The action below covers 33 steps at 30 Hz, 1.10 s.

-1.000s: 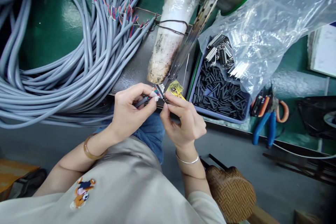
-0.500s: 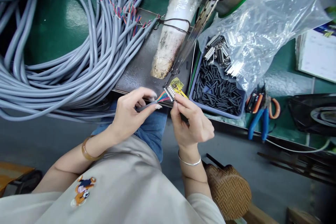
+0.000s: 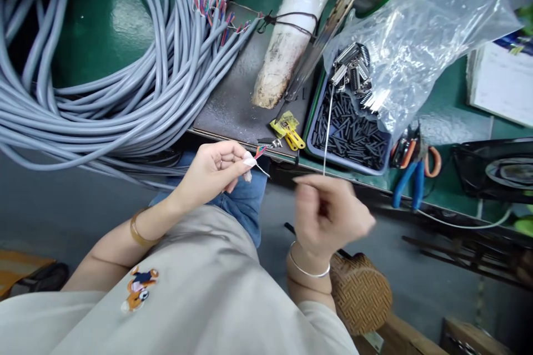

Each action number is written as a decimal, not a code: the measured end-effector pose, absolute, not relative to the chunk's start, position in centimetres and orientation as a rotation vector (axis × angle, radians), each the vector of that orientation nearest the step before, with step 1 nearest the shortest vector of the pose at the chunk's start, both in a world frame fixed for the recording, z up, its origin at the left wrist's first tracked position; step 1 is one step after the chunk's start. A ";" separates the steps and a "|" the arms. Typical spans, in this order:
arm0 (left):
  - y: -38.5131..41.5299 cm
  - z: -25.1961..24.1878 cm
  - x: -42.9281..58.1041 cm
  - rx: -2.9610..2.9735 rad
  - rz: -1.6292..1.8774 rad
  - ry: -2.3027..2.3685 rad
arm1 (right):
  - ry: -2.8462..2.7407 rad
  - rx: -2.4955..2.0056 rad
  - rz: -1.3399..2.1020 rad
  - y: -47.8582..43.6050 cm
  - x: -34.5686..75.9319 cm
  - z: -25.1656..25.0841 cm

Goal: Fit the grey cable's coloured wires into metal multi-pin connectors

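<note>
My left hand (image 3: 222, 171) is closed, thumb and forefinger pinching the end of a grey multicore cable. Its thin coloured wires (image 3: 260, 151) stick out past the fingertips, and a pale strand (image 3: 263, 171) hangs below them. Just beyond, at the bench edge, lies a small dark and silver piece, seemingly a connector (image 3: 272, 143); I cannot tell whether the wires touch it. My right hand (image 3: 328, 211), blurred and apart from the cable, has its fingers curled closed. A thin silvery-white wire (image 3: 328, 127) runs up from it across the tub.
Grey cables (image 3: 166, 89) with stripped ends cover the left of the bench. A soldering iron (image 3: 310, 50) and a wrapped white cylinder (image 3: 278, 55) point toward me. The blue tub (image 3: 345, 162) holds black sleeves and connectors (image 3: 353, 72). Yellow-handled cutter (image 3: 293, 137), pliers (image 3: 412, 183) and a stool (image 3: 362, 294) are nearby.
My right hand has left the connector, moving right and toward me, and the thin silvery-white wire now shows at it. My left hand still pinches the cable. The view has shifted slightly.
</note>
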<state>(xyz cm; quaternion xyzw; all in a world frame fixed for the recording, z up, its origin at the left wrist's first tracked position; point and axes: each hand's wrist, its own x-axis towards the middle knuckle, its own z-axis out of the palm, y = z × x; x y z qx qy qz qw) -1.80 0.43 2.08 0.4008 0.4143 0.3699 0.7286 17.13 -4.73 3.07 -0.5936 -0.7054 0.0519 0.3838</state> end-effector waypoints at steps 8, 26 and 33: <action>-1.5 1.1 -1.3 1.310 0.986 1.013 | -1.937 -1.411 -0.063 -3.4 17.6 3.8; 0.2 0.1 -2.6 1.157 0.529 0.646 | -1.795 -2.090 0.026 4.0 26.8 3.4; 1.3 0.5 -1.7 0.996 0.760 0.905 | -1.302 -1.738 0.032 -1.1 23.1 5.6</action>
